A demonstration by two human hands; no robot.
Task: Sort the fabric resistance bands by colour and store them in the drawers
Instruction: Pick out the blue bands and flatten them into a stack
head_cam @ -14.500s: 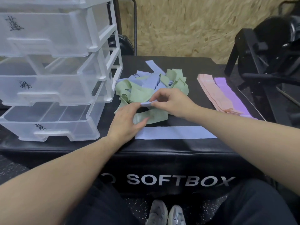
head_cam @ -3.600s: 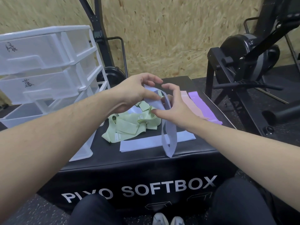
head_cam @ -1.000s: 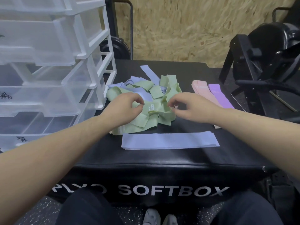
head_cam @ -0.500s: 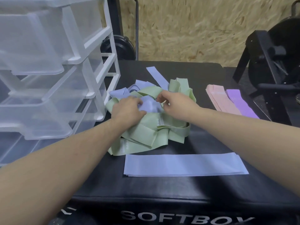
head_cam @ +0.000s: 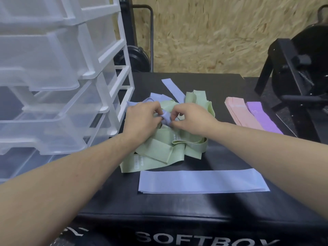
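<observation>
**Blue band half out of the tangle, drawers yet to be filled**

On the black worktop [head_cam: 221, 86], in the middle of the mixed pile [head_cam: 165, 142], both hands work at one blue band [head_cam: 166, 119]. The left hand [head_cam: 142, 119] and the right hand [head_cam: 191, 119] have their fingers curled in close, pinching the bunched blue fabric between them, just above the green bands [head_cam: 156, 153] that make up most of the heap.

Sorting looks well under way but not finished. A flat blue stack [head_cam: 202, 181] lies squared up near the front edge, just in front of the pile. Well to the right, a pink stack [head_cam: 241, 114] and a purple stack [head_cam: 260, 118] lie side by side, touching. So three colours have their own places, and green has none apart from the heap itself.

What is left, as I judge it: a few blue strips still thread through the green, one [head_cam: 173, 89] sticking out at the far side, and they need pulling free and laying on the blue stack. The green then needs flattening. The clear drawers [head_cam: 58, 114] at the left stand pulled out, and I can see no bands in them, so the storing step seems not yet begun.
</observation>
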